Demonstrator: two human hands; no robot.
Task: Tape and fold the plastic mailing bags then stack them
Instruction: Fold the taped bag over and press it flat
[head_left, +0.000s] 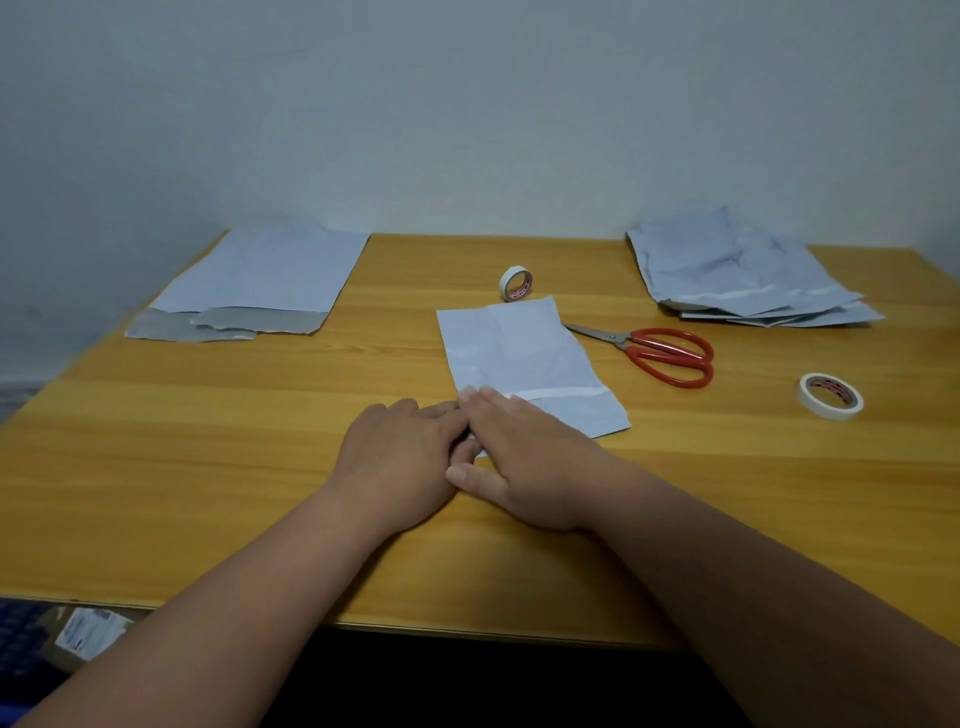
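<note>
Mailing bags lay in three places on the wooden table (208, 467): a flat stack (260, 280) at the far left, a rumpled pile (737, 270) at the far right, and one bag (519, 353) in the middle, just ahead of the hands, with a strip of white tape across its near end. That single bag looked thin, light and slippery, likely to slide or spring open, so pinning a near corner flat and creasing outward seemed the sound way to take it. The right hand (524, 462) pressed flat-fingered on the near left corner; the left hand (400, 457) lay beside it, touching, fingers mostly straight, though what its tips did I could not tell. Red-handled scissors (660, 353) lay just right of the bag, near enough to snag a fold. One tape roll (830, 396) sat well right, a smaller roll (516, 283) at the bag's far edge.
</note>
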